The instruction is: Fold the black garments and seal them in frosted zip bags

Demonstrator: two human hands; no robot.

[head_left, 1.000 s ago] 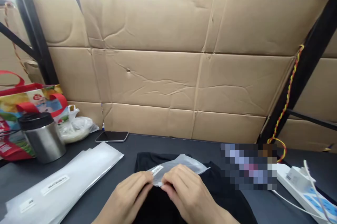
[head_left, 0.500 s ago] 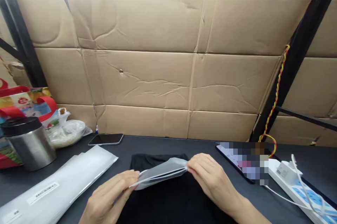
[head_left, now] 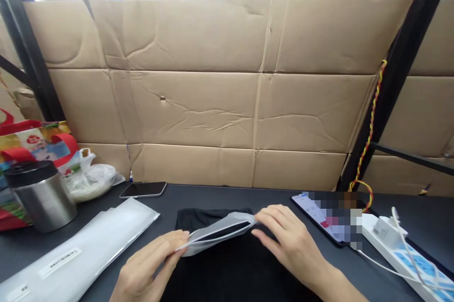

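Note:
A frosted translucent plastic bag point(head_left: 216, 239) is held up over black cloth point(head_left: 213, 271), its mouth parted in a narrow dark slit. The bag's left corner is pinched between the thumb and fingers of my left hand point(head_left: 151, 262). At the other corner, my right hand point(head_left: 292, 240) touches the bag with its fingertips, while its thumb stands apart below them. The black cloth lies beneath and in front of the bag, with a folded part showing behind it. What is inside the bag cannot be made out.
Several flat frosted bags with barcode labels point(head_left: 81, 250) lie at left. Behind them are a steel cup point(head_left: 44, 202), a tied plastic bag point(head_left: 94, 181) and a dark phone point(head_left: 144, 190). A lit phone point(head_left: 312, 217) and a power strip point(head_left: 407, 257) lie right; a cardboard wall point(head_left: 198, 103) stands behind.
The bag's mouth has widened. My right thumb has come away from the bag's corner, leaving the fingertips against it. My left hand keeps its pinch.

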